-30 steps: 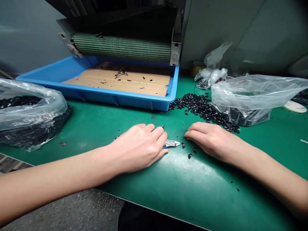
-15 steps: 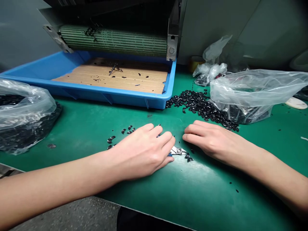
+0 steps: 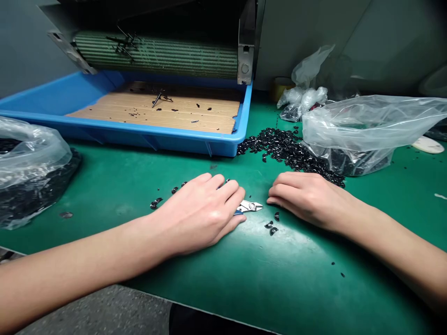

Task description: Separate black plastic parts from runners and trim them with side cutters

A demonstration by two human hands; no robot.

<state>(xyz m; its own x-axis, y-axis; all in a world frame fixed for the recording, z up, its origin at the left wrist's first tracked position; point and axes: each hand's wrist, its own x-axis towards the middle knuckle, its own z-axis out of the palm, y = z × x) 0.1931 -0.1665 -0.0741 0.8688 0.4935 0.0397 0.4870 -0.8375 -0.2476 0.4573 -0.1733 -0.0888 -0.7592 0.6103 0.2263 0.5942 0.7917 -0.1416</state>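
My left hand [image 3: 209, 211] is closed around small wire nippers [image 3: 248, 206] with blue handles, their metal jaws pointing right. Most of the handles are hidden under the fingers. Just right of the jaw tips is my right hand [image 3: 296, 195], its fingers curled together low over the table; whatever is between them is hidden. A few black half-moon pieces [image 3: 273, 231] lie below and between the two hands. More black pieces [image 3: 156, 203] sit left of my left hand, some partly covered by it.
Beyond my hands a blue tray [image 3: 153, 139] with cardboard [image 3: 122, 107] stands under a green conveyor roller [image 3: 157, 56]. A heap of black pieces [image 3: 289, 151] lies beside it. Plastic bags stand at left [image 3: 35, 172] and right [image 3: 359, 130] on the green table [image 3: 244, 288].
My left hand and the nippers have shifted slightly up and left, so the jaws are farther from the loose black pieces. My right hand stays curled nearby. The view has shifted a little.
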